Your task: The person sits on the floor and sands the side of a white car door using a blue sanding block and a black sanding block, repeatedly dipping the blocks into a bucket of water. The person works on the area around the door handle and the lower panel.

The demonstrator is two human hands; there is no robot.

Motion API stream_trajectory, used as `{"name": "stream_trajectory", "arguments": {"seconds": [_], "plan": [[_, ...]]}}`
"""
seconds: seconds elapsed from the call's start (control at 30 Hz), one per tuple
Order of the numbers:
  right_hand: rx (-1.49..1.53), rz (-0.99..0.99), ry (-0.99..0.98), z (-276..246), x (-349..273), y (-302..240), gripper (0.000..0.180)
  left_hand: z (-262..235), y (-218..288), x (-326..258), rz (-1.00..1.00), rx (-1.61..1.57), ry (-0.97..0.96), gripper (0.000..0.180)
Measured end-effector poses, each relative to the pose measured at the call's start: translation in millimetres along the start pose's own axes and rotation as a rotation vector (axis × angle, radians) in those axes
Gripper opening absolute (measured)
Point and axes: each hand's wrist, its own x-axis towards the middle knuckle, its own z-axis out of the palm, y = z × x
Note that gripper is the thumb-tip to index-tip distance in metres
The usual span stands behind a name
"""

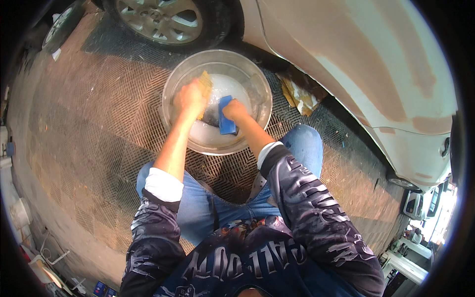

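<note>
A round, pale tub (167, 115) with cloudy, sudsy water (230, 85) stands on the floor between my knees. My left hand (190, 98), a little blurred, is closed on a rough yellow piece (205, 86) over the tub's left half. Whether that piece is a sponge or a folded sheet I cannot tell. Over the right half, my right hand (235, 110) grips a flat, rectangular blue block (226, 116), held upright. Something dark lies low in the tub between the two hands, too unclear to name.
A car wheel (163, 22) rises just beyond the tub. The pale car body (366, 64), with brownish patches, fills the right side. Crumpled yellow and white paper (299, 96) lies beneath its edge. Ribbed matting (89, 128) covers the floor; a loose tyre (63, 25) is far left.
</note>
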Motion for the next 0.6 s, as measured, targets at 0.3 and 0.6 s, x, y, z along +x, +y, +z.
{"name": "stream_trajectory", "arguments": {"seconds": [0.3,0.6], "plan": [[0.093,-0.191,0.340,-8.7,-33.1,-25.5,0.046,-2.4,-24.4,24.2,-0.002,-0.846,0.023,0.030],[1.198,-0.336,-0.132,-36.1,-52.7,-30.7,0.033,-6.0,-24.7,21.9,-0.056,-0.594,0.096,0.043]]}}
